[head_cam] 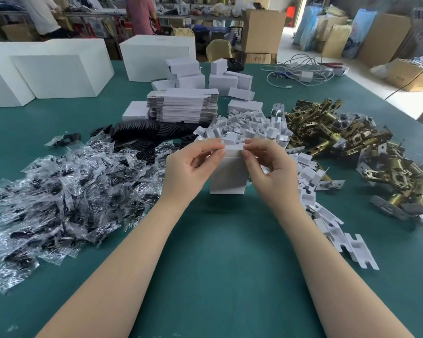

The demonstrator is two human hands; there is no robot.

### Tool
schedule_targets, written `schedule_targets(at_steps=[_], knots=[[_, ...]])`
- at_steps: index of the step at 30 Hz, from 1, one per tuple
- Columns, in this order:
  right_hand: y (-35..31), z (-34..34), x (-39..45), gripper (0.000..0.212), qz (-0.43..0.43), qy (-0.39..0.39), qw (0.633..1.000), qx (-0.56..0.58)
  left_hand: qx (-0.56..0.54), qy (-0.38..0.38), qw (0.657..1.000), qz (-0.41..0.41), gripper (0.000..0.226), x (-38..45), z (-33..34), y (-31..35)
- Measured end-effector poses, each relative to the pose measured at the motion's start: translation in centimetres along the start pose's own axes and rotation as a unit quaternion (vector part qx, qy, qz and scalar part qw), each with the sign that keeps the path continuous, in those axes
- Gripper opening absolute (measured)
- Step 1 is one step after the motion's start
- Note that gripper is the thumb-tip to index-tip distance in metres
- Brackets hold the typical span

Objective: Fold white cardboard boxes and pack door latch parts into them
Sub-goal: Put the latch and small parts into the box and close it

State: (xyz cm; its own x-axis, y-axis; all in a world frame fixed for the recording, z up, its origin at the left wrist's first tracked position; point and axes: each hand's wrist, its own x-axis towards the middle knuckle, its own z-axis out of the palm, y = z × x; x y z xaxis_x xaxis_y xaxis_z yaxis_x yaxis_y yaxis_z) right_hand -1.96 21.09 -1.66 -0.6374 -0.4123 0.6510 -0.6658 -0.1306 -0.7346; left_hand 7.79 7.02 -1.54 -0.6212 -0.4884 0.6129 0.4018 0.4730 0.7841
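**Both hands at the box top**

Left fingers [215, 145] curled, pinching the left end of the top flap. Right fingers [252, 143] curled likewise, pinching the right end of the same flap. Left hand [188, 167] and right hand [271, 172] set either side of the box [227, 175], thumbs against its near face.

Box standing upright on the green desk [230, 252], mid-desk, straight ahead, its base on the surface, flap bent over at the top.

Just behind the box, a heap of white inserts [252, 125], trailing down the right side toward the near edge. Right of those, a pile of brass latches [347, 140], spreading toward the right edge. Left of the box, a wide spread of clear bags [66, 191] holding dark small parts. Behind the bags, a row of black plates [147, 132] lying overlapped.

Further back, a stack of flat blanks [186, 106], with folded small boxes [220, 79] grouped beside and behind it. At the far left, large white cartons [59, 67]. At the far right of the desk, a tangle of white cable [300, 69].

Beyond the desk, brown cartons [261, 30] stacked on the floor, and two people standing at a far bench, seen from behind.
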Motion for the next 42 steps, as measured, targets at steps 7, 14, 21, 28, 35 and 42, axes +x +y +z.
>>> schedule_targets(at_steps=[7, 14, 21, 28, 35, 42], knots=[[0.2, 0.2, 0.8, 0.013, 0.027, 0.0, 0.999, -0.019, 0.012, 0.024, 0.999, -0.028, 0.021, 0.6, 0.8, 0.3], [0.7, 0.7, 1.3, 0.013, 0.036, -0.001, 0.999, -0.029, 0.011, 0.045, 0.999, -0.03, 0.017, 1.0, 1.2, -0.7], [0.4, 0.1, 0.9, 0.022, 0.051, -0.025, 0.998, 0.025, -0.006, 0.032, 0.999, -0.007, 0.025, 0.4, 1.0, -0.6], [0.2, -0.2, 0.6, 0.024, 0.076, -0.025, 0.994, 0.077, -0.016, 0.034, 0.999, -0.005, 0.021, 0.2, 0.8, -0.8], [0.7, -0.5, 0.7, 0.017, 0.006, -0.04, 0.999, -0.007, 0.027, 0.011, 0.999, 0.018, 0.018, 0.4, 0.1, -1.2], [1.4, -0.3, -0.3, 0.021, 0.001, -0.031, 0.997, -0.076, 0.158, -0.016, 0.985, 0.072, 0.012, -0.2, 0.3, -1.8]])
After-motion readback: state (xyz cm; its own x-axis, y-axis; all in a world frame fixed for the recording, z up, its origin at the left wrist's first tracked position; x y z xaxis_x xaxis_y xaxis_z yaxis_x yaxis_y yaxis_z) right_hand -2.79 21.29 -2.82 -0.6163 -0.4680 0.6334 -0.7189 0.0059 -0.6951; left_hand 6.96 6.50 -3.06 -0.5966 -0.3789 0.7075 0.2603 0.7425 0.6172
